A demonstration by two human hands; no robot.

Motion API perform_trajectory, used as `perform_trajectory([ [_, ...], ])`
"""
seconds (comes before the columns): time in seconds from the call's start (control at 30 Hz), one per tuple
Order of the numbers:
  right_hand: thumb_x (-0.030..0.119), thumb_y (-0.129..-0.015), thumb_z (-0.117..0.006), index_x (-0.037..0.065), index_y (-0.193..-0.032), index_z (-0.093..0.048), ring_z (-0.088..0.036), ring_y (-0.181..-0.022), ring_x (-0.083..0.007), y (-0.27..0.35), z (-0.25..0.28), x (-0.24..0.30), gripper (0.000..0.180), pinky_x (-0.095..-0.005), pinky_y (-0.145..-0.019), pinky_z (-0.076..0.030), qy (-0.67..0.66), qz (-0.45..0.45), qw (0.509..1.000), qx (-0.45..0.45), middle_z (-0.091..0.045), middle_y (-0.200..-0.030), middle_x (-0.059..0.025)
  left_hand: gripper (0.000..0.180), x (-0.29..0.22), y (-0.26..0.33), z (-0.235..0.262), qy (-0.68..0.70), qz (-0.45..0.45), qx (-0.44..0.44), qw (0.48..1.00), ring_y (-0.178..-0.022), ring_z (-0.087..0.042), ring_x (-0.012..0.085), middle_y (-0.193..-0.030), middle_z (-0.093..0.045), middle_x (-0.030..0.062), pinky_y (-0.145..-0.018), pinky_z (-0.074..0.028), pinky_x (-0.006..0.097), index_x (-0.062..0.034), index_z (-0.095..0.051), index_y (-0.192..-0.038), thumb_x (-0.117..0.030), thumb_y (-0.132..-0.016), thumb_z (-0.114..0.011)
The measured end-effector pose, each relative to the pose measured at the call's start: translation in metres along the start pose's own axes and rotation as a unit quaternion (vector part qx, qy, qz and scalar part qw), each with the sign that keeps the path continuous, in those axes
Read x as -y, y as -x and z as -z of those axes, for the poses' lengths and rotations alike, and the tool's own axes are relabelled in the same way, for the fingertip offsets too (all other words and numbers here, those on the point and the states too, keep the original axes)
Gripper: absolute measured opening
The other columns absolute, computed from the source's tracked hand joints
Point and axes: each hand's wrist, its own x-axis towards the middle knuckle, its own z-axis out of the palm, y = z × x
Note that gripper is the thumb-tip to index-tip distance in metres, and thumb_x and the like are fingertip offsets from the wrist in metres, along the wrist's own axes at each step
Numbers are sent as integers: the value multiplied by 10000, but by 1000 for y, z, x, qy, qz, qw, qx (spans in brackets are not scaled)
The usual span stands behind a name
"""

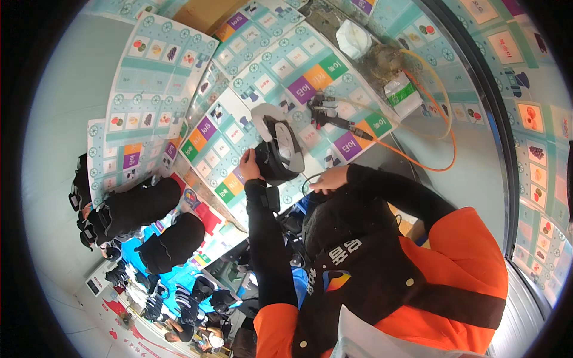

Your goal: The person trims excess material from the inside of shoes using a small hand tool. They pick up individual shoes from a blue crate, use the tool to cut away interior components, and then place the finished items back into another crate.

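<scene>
Orange-and-black jacket [418, 280] fills the lower frame, hiding the table edge. Left hand [249, 165] grips a black shoe [279, 156]; right hand [330, 179] pinches a thin cord [307, 181], fingers partly hidden.

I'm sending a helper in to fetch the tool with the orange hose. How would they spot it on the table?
Start at the table covered in pale printed sheets. Past the black shoe under the left hand lies a dark tool. It alone trails an orange hose looping right.
</scene>
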Motion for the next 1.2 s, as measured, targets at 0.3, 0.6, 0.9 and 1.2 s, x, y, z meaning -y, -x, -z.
perform_trajectory([
  [0.3, 351, -930, -643, 57, -896, -691, -674, -612, -240, 89, -18, -188, 300, -392, -595, -524, -94, -243, 960, 100, -682, -675, -87, 484, -17, 21, -17, 9, 30, 40, 999, -1050, -650, 187, -1175, -706, 111, -932, -492, 312, 25, -655, -1289, -306, -940, -715],
  [0.6, 203, -817, -742, 42, -1105, -623, -619, -1013, -279, 67, 67, -68, 351, -394, -779, -552, 195, 47, 801, -564, -619, -1022, -127, 370, 3, 8, -7, -8, -2, -10, 1000, -986, -663, 181, -1104, -723, 115, -891, -507, 298, 29, -698, -1198, -182, -899, -748],
  [0.9, 176, -845, -673, -24, -1286, -502, -502, -1207, -343, 12, 106, -77, 513, -434, -801, -571, 447, -99, 695, -554, -504, -1276, -197, 369, -6, 13, -9, -115, -36, -46, 992, -961, -685, 210, -1075, -742, 135, -881, -520, 310, 31, -721, -1150, -201, -870, -783],
  [1.2, 138, -853, -592, 47, -1231, -634, -695, -753, -246, 46, 135, -28, 391, -380, -683, -557, -83, -1, 877, -473, -723, -908, -112, 404, 1, 3, 1, -162, -30, -57, 985, -1000, -684, 218, -1124, -738, 156, -888, -520, 324, 25, -714, -1192, -222, -879, -775],
])
